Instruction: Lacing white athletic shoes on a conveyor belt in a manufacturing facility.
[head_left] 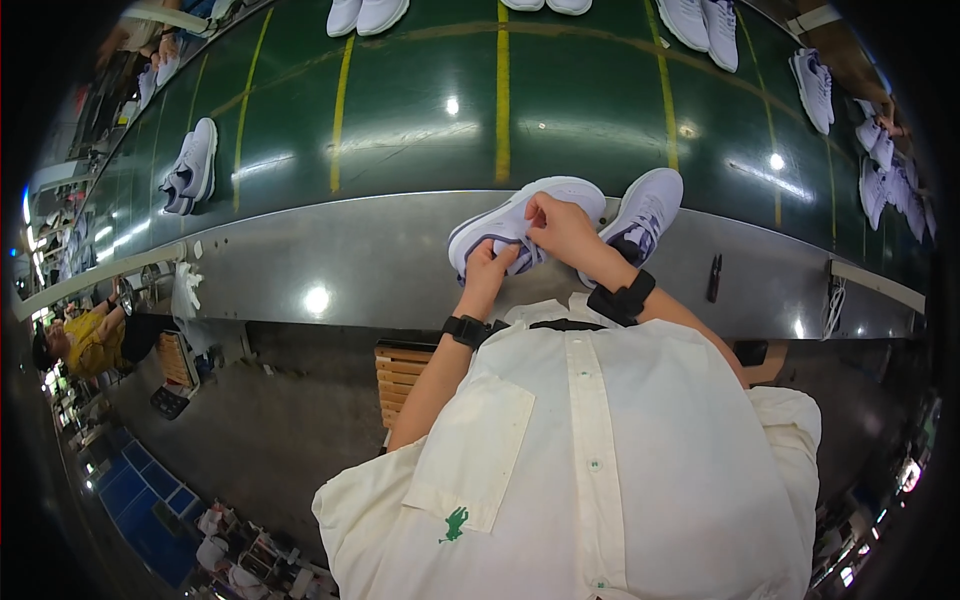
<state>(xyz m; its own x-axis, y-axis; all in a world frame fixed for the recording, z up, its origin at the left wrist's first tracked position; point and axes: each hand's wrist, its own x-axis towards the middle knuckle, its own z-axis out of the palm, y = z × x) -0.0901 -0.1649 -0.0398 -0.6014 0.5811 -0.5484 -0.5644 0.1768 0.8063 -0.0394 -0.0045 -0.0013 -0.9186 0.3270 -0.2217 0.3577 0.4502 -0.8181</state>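
A white sneaker (500, 222) with purple lining lies tilted on its side across the metal ledge, its toe over the green belt. My left hand (486, 272) grips it by the collar, the thumb near the tongue. My right hand (562, 228) is closed in a pinch at the upper by the laces; what the fingertips hold is too small to make out. A second white sneaker (648, 205), laced and with a dark inside, stands just right of my right hand, its toe also over the belt.
The metal ledge (380, 255) runs along the green conveyor belt (420, 130) with yellow lines. More white sneakers (195, 165) ride on the belt. A small dark tool (714, 278) lies on the ledge at right. A person in yellow (92, 338) sits at far left; other people's hands show at both upper corners.
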